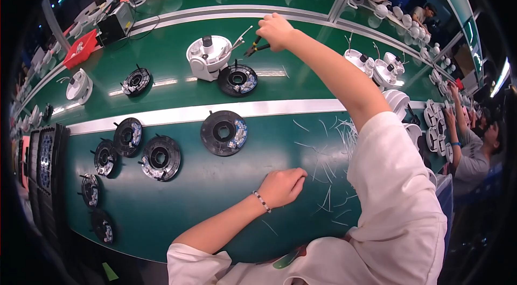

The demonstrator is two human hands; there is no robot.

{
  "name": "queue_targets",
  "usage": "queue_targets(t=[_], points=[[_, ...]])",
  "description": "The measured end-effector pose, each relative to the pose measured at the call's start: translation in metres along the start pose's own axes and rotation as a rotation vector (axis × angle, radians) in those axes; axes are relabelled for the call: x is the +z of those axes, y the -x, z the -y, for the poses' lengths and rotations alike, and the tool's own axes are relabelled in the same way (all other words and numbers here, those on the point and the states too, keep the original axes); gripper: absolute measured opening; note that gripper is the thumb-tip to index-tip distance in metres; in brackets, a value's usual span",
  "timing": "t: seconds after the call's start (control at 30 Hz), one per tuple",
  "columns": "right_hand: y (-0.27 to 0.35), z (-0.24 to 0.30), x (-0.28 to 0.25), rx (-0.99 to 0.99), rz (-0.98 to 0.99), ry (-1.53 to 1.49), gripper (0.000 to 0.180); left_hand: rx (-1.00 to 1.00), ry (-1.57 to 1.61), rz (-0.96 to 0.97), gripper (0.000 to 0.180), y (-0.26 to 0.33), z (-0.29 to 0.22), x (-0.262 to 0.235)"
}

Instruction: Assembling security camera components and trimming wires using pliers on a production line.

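My right hand (276, 30) reaches across to the far bench and grips a pair of cutting pliers (257, 48) with dark handles and some yellow. Its jaws point left, beside thin white strips or leads (241, 37) that rise from a round white housing (197, 67). A black disc with a circuit board (237, 80) lies at the housing's near right. Low over or on the near bench, my left hand (283, 185) is closed, fingers curled and thumb near the index finger; anything inside is hidden. Closest to it are thin white offcut strips (327, 199).
Several black discs, such as one (224, 133) in front and one (161, 158) at left, lie on the green near bench (215, 215). A metal rail (172, 116) divides the benches. White housings (385, 72) stand right, a red bin (81, 49) far left. Other people work at right.
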State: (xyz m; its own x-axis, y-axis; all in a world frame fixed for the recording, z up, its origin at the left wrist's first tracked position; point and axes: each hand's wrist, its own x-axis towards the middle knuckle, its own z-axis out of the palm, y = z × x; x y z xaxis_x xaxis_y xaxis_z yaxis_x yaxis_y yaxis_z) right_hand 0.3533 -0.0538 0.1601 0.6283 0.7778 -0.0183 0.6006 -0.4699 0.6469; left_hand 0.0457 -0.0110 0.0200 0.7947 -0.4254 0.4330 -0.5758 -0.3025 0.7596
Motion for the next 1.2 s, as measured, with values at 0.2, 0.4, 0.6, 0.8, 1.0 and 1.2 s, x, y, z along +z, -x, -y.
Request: queue_targets(t=[0.2, 0.4, 0.6, 0.8, 1.0, 1.2], points=[[-0.024, 0.005, 0.001, -0.101, 0.024, 0.055, 0.024, 0.004, 0.007, -0.006, 0.008, 0.003, -0.001, 0.0], [-0.028, -0.005, 0.012, -0.083, 0.152, 0.066, 0.024, 0.016, 0.014, -0.002, 0.008, 0.002, 0.001, -0.002], [-0.008, -0.018, 0.012, -0.01, 0.217, -0.096, 0.021, 0.012, 0.029, -0.013, 0.009, 0.002, 0.003, 0.003], [0.048, -0.059, 0.0, 0.214, 0.404, -0.155, 0.029, -0.011, 0.008, -0.007, 0.01, -0.001, -0.002, -0.001], [0.111, -0.058, 0.024, 0.414, 0.522, -0.221, 0.038, -0.019, 0.021, 0.019, 0.01, -0.005, -0.001, -0.001], [0.128, -0.049, 0.036, 0.518, 0.613, -0.272, 0.035, -0.006, 0.019, 0.0, 0.009, -0.004, -0.004, -0.002]])
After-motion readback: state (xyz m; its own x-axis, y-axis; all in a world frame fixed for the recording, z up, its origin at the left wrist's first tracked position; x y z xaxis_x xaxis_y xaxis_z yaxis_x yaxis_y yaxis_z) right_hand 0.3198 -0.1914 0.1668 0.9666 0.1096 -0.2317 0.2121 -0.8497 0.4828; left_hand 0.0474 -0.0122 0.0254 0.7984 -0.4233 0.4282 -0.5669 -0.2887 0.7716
